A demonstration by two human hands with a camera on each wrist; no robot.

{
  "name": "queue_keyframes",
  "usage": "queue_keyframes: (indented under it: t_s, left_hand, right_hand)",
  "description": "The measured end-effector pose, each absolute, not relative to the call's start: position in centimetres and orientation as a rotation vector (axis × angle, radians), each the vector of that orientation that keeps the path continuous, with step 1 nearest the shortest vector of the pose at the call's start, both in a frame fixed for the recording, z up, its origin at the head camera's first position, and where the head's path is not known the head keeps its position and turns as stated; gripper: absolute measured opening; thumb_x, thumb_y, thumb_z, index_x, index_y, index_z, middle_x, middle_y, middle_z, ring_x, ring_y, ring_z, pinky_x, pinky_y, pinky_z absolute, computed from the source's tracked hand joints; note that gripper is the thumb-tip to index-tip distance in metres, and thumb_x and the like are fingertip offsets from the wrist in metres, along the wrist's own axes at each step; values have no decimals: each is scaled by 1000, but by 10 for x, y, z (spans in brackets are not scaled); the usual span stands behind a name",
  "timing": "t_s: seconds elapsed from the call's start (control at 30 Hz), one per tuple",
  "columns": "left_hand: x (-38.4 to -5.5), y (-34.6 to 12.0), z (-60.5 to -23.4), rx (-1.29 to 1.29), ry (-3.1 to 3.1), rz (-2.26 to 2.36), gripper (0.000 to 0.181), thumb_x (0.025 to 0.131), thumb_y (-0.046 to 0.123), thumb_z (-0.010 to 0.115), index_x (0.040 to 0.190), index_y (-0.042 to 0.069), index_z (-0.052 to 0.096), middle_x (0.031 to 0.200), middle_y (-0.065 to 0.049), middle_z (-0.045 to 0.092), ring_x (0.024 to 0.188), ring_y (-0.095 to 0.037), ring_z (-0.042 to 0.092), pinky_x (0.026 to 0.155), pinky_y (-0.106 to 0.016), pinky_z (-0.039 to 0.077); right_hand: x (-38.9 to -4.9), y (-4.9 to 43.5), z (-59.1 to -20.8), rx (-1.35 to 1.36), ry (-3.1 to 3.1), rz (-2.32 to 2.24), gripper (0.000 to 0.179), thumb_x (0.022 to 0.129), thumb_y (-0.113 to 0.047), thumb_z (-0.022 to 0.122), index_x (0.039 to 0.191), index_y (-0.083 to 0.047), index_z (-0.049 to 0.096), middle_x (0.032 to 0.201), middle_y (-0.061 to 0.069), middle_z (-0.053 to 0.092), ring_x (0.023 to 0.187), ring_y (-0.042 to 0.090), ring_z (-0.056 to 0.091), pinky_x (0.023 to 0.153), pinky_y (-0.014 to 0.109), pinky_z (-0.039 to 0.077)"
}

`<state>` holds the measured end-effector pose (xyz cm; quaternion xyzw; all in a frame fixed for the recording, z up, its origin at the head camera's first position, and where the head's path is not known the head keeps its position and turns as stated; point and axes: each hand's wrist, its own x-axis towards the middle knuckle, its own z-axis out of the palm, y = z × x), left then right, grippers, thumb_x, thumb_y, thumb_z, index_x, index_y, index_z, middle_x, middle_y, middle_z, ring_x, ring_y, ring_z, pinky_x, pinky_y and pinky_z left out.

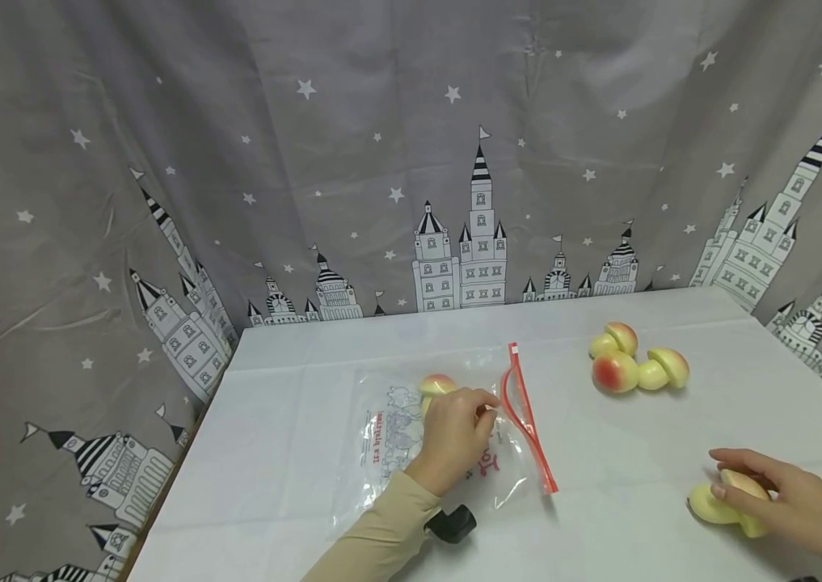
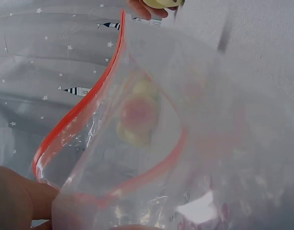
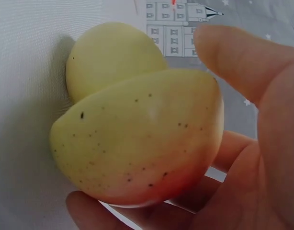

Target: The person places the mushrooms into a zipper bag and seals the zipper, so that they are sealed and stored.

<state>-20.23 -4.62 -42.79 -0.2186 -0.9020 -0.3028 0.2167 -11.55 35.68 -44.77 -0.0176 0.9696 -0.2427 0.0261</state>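
My left hand pinches the edge of a clear zip bag by its red zip, whose mouth gapes in the left wrist view. Yellow-and-red toy fruit pieces show at the bag, partly behind my left hand. My right hand is around a yellow toy fruit piece with a red blush and dark specks. Its thumb stands a little apart from the piece, while the other fingers lie along the far side, partly hidden. Another yellow piece lies against that one on the table.
Several more yellow-and-red toy fruit pieces sit in a cluster at the back right of the white table. A grey curtain with castles and stars hangs behind the table and along its left side.
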Motion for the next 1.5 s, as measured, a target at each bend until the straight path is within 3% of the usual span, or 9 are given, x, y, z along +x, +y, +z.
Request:
queue_keyframes:
  t_s: [0.43,0.8,1.13,1.37,1.5]
  left_hand:
    - [-202,-46,-427,-601,-2525,-845,14,87,6,70,93,13,80,74,3,71,62,-1,50,60,-14,40]
    - [-202,-46,-426,-603,-2528,-846,12,87,7,72,94,14,80,74,4,71,63,-1,51,60,-15,41]
    - [-203,-45,-430,-604,-2510,-830,11,86,7,73,92,14,80,73,3,71,63,-2,52,61,-16,41]
    - [-202,-45,-430,-603,-2501,-823,10,85,7,74,90,13,79,71,3,70,61,-3,52,60,-16,40]
    - [-202,-45,-430,-603,-2506,-819,10,86,8,73,91,14,80,71,3,70,62,-3,52,60,-16,40]
  right_hand:
    - [-115,353,-449,-15,2952,-745,51,94,-37,71,129,-1,64,114,15,71,75,-10,43,62,20,42]
    - [-118,349,-444,-71,2987,-758,45,94,-34,71,126,-4,66,107,6,71,73,-9,44,60,21,42]
    - [-133,338,-435,-354,3118,-873,32,86,-21,79,112,-6,69,87,-21,63,73,-10,48,58,21,42]
    - [-151,322,-417,-456,3101,-886,33,86,-22,79,115,-8,69,83,-13,61,73,-8,47,58,22,42]
    - [-161,308,-406,-504,3057,-898,36,88,-22,78,119,-7,68,91,-5,64,76,-6,48,59,22,43]
